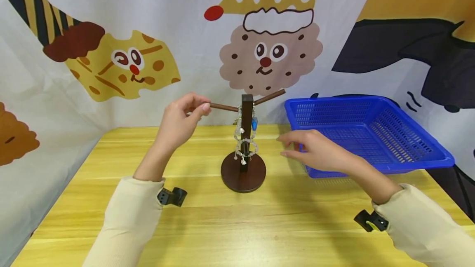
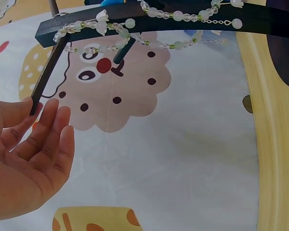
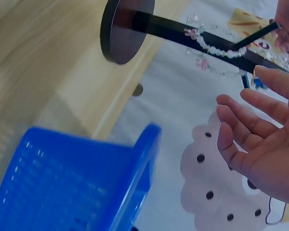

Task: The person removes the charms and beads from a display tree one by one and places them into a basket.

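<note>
A dark brown wooden jewelry stand [image 1: 243, 180] with a round base, an upright post and slanting pegs stands on the table. Several beaded bracelets [image 1: 245, 141] hang on it, some with white flower charms and one with a blue bead. My left hand [image 1: 182, 120] pinches the outer end of the left peg [image 1: 224, 106] between thumb and fingers; the left wrist view shows the thumb against the peg's tip. To the right of the post, my right hand [image 1: 315, 150] hovers with nothing in it, its fingers loosely bent and apart from the stand.
A blue plastic basket [image 1: 371, 169] with perforated walls stands on the right of the table, just behind my right hand. The wood-grain table [image 1: 237, 230] meets a cartoon-printed cloth [image 1: 196, 52] at the back. Black wrist cameras sit on both sleeves.
</note>
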### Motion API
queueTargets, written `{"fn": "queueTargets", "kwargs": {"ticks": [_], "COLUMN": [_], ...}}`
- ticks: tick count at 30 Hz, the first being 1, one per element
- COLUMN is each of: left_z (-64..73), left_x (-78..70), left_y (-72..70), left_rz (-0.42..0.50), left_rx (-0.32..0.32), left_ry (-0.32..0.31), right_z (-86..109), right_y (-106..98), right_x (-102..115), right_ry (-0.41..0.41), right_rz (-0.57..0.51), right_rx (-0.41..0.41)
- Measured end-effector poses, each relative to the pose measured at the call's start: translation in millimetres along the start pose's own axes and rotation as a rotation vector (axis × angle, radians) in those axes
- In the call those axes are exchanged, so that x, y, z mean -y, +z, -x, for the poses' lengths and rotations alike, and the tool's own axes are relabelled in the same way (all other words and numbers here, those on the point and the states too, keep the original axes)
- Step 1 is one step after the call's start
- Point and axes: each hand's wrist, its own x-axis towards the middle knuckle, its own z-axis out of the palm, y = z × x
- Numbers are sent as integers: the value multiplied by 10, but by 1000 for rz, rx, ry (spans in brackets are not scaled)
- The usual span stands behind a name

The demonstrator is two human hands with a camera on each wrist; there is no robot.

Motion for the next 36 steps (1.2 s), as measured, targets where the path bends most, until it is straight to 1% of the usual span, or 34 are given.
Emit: {"fn": "queueTargets", "kwargs": {"ticks": [5, 9, 15, 23, 31, 36], "left_z": [-3, -5, -12, -27, -20, -19], "left_x": [3, 8, 20, 35, 15, 17], "left_y": [-11, -16, -15, -14, -19, -22], "left_rz": [4, 12, 25, 43, 53, 53], "left_rx": [9, 17, 25, 36, 42, 43], "left_ry": [5, 6, -4, -3, -19, -25], "right_z": [-125, -194, -275, -382, -468, -498], "right_y": [98, 180, 285, 377, 474, 504], "right_x": [36, 54, 54, 84, 96, 110], "right_ry": [-4, -17, -51, -56, -62, -69], "right_rz": [-26, -28, -20, -53, -39, -52], "right_rx": [34, 32, -11, -87, -138, -178]}}
